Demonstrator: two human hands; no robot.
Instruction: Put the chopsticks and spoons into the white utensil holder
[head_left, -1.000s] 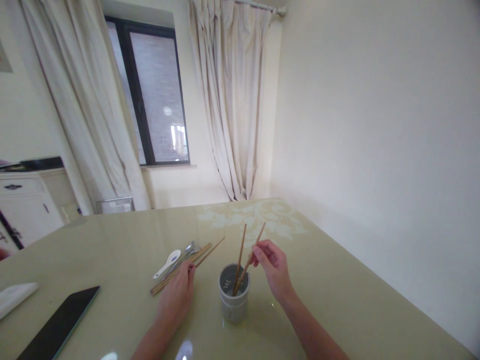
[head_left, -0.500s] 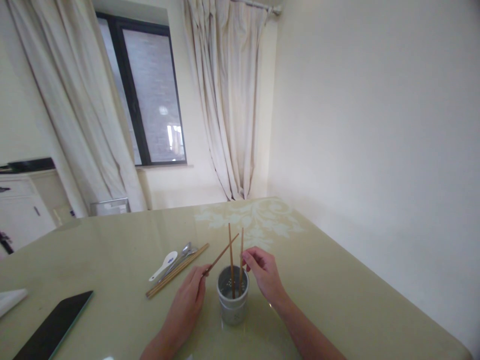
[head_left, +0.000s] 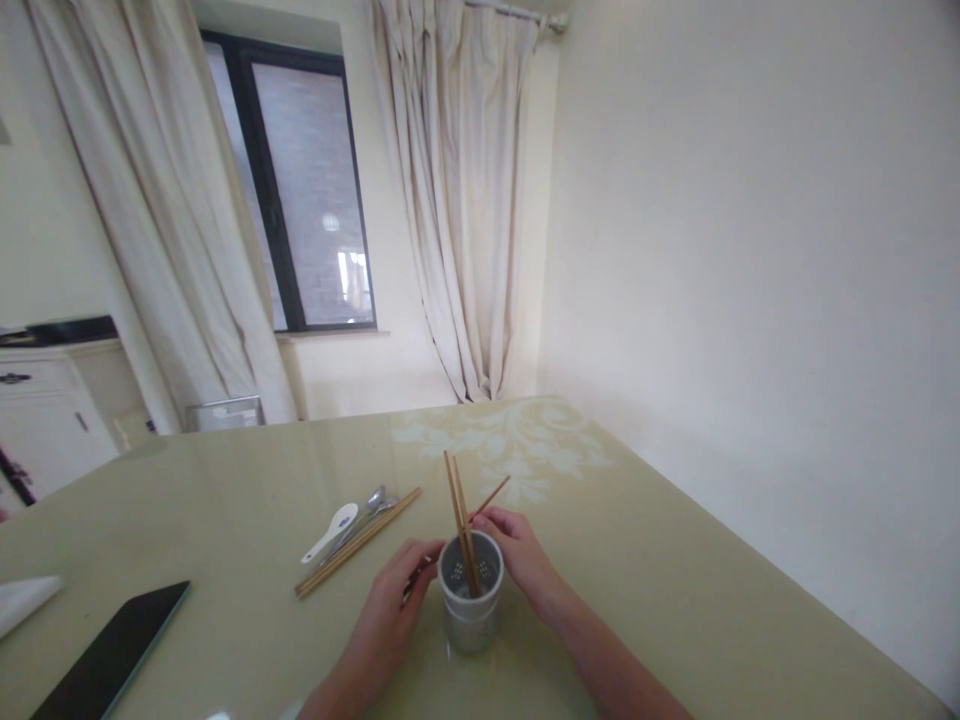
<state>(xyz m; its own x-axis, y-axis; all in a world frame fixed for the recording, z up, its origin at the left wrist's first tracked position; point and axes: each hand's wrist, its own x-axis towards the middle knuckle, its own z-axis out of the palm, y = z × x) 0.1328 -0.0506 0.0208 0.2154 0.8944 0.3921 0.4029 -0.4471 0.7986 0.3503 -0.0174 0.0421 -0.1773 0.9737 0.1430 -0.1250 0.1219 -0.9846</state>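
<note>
A grey, cylindrical utensil holder (head_left: 472, 625) with drain holes in its floor stands on the table between my hands. Two wooden chopsticks (head_left: 459, 515) stand in it, tilted left. A third, slanted chopstick (head_left: 495, 495) crosses behind them over the rim. My left hand (head_left: 397, 590), at the holder's left side, has its fingers closed around the lower end of that slanted chopstick. From the right, my right hand (head_left: 517, 555) pinches it farther up; the fingertips are partly hidden behind the rim and chopsticks.
Left of the holder lie more chopsticks (head_left: 360, 543), metal spoons (head_left: 367, 510) and a white spoon (head_left: 331, 530). A dark flat tablet-like object (head_left: 112, 650) and a white object (head_left: 26, 603) lie at the table's left. A wall (head_left: 750, 300) borders the table's right side.
My left hand has moved right, up to the holder, bringing the slanted chopstick with it. My right hand has shifted from a standing chopstick to the slanted one. The standing pair now leans left.
</note>
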